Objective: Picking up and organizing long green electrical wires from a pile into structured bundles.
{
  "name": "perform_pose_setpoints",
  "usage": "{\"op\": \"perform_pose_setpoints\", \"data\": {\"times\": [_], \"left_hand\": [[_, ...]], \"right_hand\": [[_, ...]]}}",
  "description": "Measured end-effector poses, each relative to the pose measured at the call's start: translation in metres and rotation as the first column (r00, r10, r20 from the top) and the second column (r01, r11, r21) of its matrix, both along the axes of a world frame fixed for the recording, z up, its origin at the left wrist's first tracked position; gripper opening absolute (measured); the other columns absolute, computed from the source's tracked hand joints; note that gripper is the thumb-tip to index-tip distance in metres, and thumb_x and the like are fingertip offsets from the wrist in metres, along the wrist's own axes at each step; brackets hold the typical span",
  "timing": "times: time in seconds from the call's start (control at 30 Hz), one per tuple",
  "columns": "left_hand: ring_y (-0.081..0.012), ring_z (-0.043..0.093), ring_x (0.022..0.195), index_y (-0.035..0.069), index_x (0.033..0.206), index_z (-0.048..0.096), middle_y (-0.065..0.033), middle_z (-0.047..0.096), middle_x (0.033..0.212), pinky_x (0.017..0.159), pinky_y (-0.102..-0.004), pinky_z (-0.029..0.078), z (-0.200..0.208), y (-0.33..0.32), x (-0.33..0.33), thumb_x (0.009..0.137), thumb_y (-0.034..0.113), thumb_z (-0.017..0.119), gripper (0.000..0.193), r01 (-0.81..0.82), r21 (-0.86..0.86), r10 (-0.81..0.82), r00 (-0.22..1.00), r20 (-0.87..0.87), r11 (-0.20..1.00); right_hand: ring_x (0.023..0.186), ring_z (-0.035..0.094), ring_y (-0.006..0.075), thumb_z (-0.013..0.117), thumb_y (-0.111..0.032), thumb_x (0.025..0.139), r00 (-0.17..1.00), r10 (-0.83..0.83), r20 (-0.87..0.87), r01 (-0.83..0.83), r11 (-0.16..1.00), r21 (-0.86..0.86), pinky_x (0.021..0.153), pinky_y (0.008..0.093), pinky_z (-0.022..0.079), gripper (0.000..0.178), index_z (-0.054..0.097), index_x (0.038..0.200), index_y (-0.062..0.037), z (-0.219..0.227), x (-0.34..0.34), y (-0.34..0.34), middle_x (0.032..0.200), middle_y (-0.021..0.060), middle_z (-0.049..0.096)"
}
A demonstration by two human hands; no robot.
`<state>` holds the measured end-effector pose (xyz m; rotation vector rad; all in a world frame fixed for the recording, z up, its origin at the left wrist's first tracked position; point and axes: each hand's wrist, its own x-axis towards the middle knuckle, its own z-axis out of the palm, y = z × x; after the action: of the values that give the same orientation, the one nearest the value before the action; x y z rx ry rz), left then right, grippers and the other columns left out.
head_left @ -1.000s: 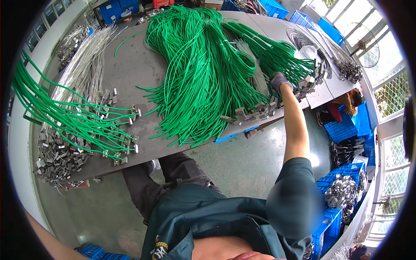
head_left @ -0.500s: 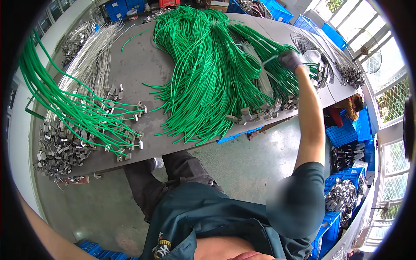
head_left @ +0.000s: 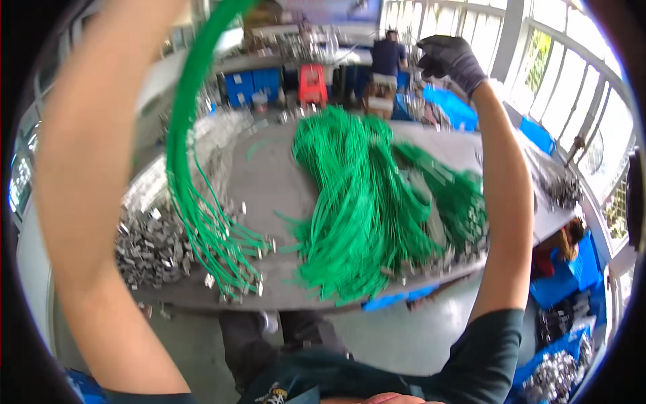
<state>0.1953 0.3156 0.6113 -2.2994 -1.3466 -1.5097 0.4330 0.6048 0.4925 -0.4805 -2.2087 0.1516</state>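
My left forearm (head_left: 87, 202) is raised across the left side, and the left hand is beyond the upper edge. Beside that arm hangs a bundle of green cables (head_left: 180, 128), its top out of sight and its loose ends with small metal clips fanned low over the table. My right hand (head_left: 452, 62), in a dark grey glove, is lifted at the upper right above the far table edge. Its fingers are bent and drawn together; whatever they may hold is too blurred to make out. A large heap of green cables (head_left: 356, 209) covers the table's middle.
Metal clips (head_left: 151, 249) lie piled at the table's left, with pale wires (head_left: 151, 178) behind. Another green bundle (head_left: 451, 192) lies right of the heap. Beyond the grey table (head_left: 269, 195) are a red stool (head_left: 313, 84), blue crates (head_left: 252, 87) and a seated person (head_left: 387, 57).
My right hand has risen from the cables on the right of the table. My left arm has swung up into view, and the hanging green bundle has moved right. The view has tilted up.
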Motion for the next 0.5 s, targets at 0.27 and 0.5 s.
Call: {"op": "perform_pose_setpoints", "data": {"times": [0.27, 0.5], "left_hand": [[-0.0104, 0.051, 0.044, 0.001, 0.091, 0.052, -0.0060, 0.056, 0.068, 0.040, -0.0271, 0.044, -0.004, 0.028, -0.009, 0.089, 0.036, 0.057, 0.036, 0.031, -0.034, -0.033, 0.996, -0.078, 0.999], [-0.0097, 0.052, 0.047, 0.005, 0.106, 0.050, -0.0040, 0.057, 0.070, 0.044, -0.0253, 0.046, 0.012, 0.018, -0.026, 0.086, 0.038, 0.061, 0.040, 0.285, -0.198, -0.290, 0.957, 0.000, 0.938]], "right_hand": [[0.063, 0.063, 0.0202, 0.054, -0.020, 0.089, 0.827, 0.429, -0.363, -0.476, 0.878, -0.047, 0.057, 0.0286, 0.051, 0.023, 0.058, 0.092, 0.0019, 0.120, -0.071, -0.154, 0.074, 0.0127, 0.064], [0.062, 0.062, 0.0180, 0.055, -0.020, 0.088, 0.893, 0.361, -0.269, -0.411, 0.897, -0.162, 0.057, 0.0289, 0.051, 0.028, 0.058, 0.104, 0.0018, 0.125, -0.068, -0.180, 0.074, 0.0115, 0.064]]}}
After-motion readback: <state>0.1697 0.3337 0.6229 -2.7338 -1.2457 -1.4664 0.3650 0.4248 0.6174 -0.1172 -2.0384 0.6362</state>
